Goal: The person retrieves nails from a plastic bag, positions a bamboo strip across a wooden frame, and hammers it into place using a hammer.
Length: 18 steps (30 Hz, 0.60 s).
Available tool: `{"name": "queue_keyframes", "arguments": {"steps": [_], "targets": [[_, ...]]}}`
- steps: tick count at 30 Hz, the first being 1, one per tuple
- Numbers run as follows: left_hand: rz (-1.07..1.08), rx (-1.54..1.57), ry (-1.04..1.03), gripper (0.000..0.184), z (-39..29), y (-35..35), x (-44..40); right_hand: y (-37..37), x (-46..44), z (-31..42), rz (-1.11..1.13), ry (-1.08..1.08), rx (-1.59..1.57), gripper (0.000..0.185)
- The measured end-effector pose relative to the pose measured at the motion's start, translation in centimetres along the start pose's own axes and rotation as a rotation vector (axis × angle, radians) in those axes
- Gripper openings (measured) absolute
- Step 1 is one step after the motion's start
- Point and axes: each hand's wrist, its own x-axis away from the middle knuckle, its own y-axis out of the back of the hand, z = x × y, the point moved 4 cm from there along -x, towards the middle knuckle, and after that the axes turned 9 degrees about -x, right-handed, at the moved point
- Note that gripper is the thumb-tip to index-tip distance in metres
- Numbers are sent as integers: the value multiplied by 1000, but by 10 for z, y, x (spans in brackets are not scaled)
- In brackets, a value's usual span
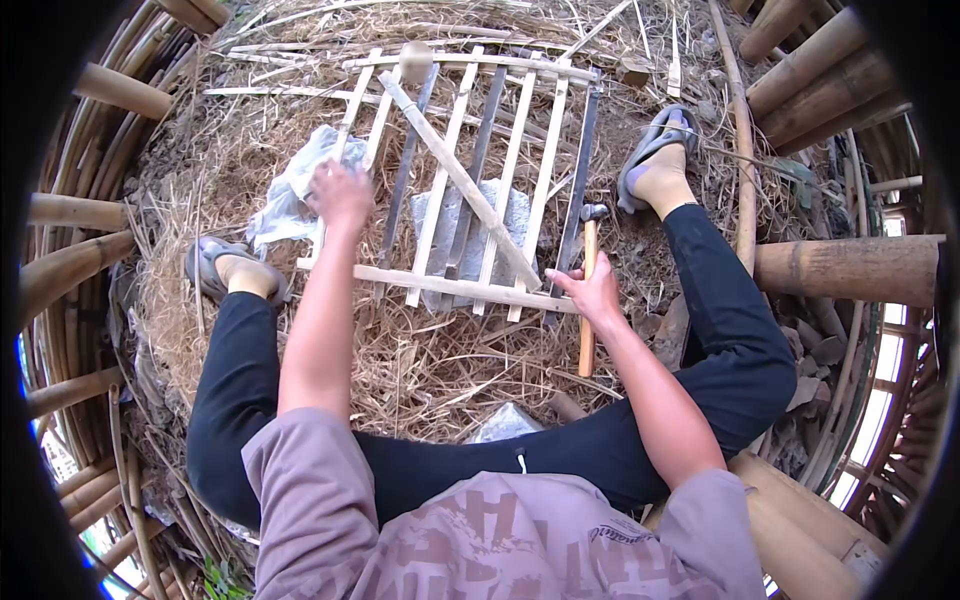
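My right hand [592, 291] is closed around the wooden handle of a hammer [588, 345], its dark metal head pointing away from me. The thumb and forefinger of that hand reach to the lower right corner of a lattice frame [432, 282] made of pale and dark slats. One pale slat [460, 178] lies diagonally across the lattice. Smeared by motion, my left hand [343, 195] is over the left side of the frame, beside a crumpled clear plastic bag [298, 190]. Its fingers are too blurred to read. Under the lattice lies a grey stone slab [492, 212].
Straw and loose bamboo strips [280, 92] cover the ground. Thick bamboo poles [845, 272] stick in from both sides. My feet in grey shoes [655, 155] stand on either side of the frame. Another pale block [506, 423] lies near my lap.
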Motion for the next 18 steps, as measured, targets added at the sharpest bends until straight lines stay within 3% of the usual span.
{"name": "queue_keyframes", "arguments": {"steps": [6,18], "targets": [[256,236,136,57,59,-49,-25,-4,7,7,-46,3,38,68],[214,316,332,66,54,-17,-29,-4,13,26,-68,39,63,72]]}}
